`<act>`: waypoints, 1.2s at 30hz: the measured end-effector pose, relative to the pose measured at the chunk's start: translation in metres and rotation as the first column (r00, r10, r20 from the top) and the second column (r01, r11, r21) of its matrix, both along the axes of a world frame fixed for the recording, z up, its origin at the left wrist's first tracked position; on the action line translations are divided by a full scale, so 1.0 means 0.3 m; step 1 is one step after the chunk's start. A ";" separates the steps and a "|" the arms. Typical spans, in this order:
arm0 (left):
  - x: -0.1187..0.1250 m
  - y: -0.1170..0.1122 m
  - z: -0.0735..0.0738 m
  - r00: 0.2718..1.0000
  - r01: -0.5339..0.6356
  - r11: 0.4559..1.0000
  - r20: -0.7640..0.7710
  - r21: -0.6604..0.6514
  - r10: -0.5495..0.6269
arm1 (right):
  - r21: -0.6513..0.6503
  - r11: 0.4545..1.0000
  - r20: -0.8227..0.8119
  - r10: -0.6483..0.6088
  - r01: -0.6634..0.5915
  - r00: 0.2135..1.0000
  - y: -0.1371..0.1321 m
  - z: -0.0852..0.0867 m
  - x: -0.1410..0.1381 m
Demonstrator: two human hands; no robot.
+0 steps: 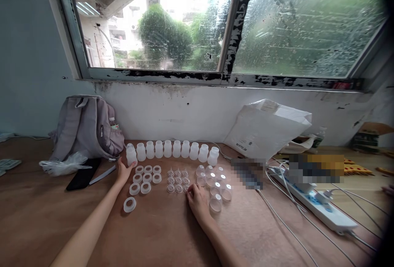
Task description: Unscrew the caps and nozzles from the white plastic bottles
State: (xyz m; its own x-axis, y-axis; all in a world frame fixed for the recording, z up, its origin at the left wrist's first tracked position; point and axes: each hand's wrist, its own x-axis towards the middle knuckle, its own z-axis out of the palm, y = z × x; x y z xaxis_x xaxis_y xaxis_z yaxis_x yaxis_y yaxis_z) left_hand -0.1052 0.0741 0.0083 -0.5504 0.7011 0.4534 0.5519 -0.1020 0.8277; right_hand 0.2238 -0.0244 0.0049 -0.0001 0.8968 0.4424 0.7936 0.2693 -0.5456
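A row of several white plastic bottles (172,149) stands near the wall. My left hand (123,171) reaches to the leftmost bottle (131,154), fingers around its base. In front lie several white rings (145,178), and one ring (129,204) sits apart nearer me. Small clear nipples (177,180) are grouped in the middle, with clear caps (217,185) to their right. My right hand (197,202) rests on the table with its fingertips at the nearest nipple, fingers curled.
A grey backpack (88,125) leans on the wall at left, with a plastic bag (61,165), a black phone (82,176) and a flat tool beside it. A white bag (267,129) stands right of the bottles. A power strip (320,208) and cables lie at right.
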 end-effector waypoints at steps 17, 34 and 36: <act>0.093 -0.561 0.007 0.814 0.288 0.919 -0.437 -0.270 -0.383 | -0.020 1.000 -0.048 -0.003 0.002 0.999 0.003 -0.003 0.006; 0.529 -0.429 0.119 0.764 0.624 0.775 -0.131 -0.096 -0.631 | 0.014 0.994 -0.435 0.101 -0.105 0.895 -0.025 0.054 -0.001; 0.568 -0.415 0.100 0.757 0.648 0.759 -0.064 -0.060 -0.651 | 0.030 0.993 -0.474 0.117 -0.117 0.873 -0.034 0.068 -0.003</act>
